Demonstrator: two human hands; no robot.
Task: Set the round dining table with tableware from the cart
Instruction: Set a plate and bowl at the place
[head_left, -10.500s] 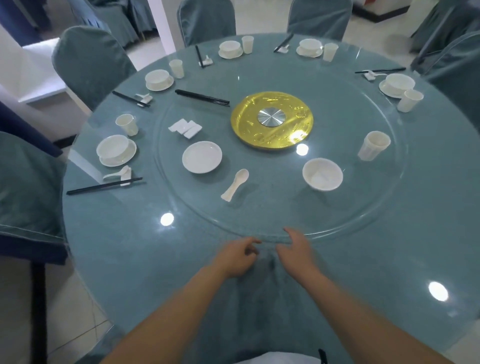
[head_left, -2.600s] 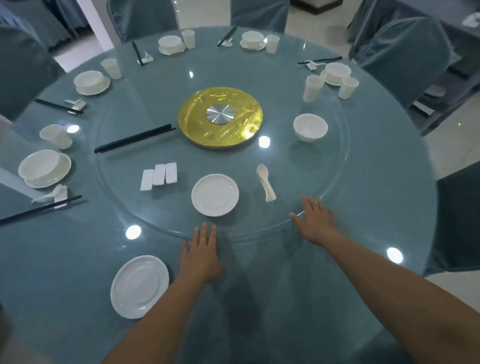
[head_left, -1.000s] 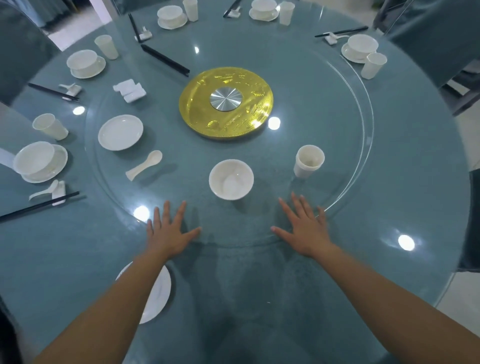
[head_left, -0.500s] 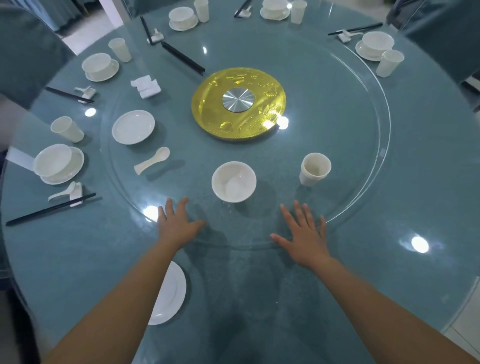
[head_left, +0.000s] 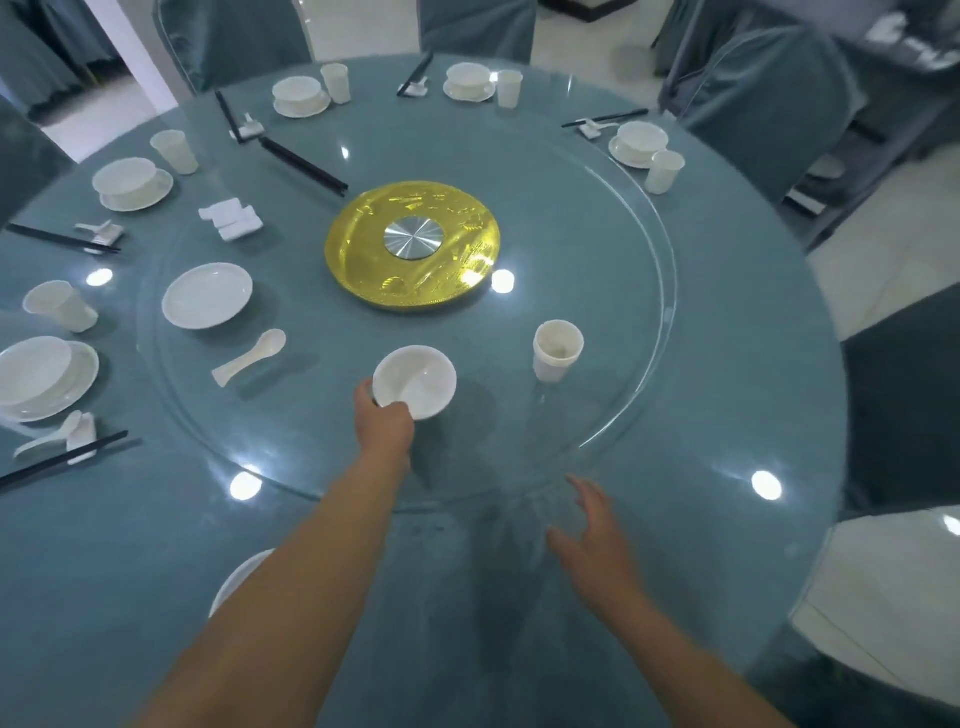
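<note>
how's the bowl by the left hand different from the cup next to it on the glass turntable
The bowl is wide and shallow; the cup is narrow and tall. The left hand grips the bowl's near rim, while nothing touches the cup. Both are plain white, upright and stand on the turntable.

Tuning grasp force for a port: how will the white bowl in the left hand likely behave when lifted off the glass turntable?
The white bowl looks like glazed ceramic: probably rigid, brittle, and slippery. The left hand grips only its near rim, so it may tilt. The glass turntable looks smooth, so it would likely slide.
</note>
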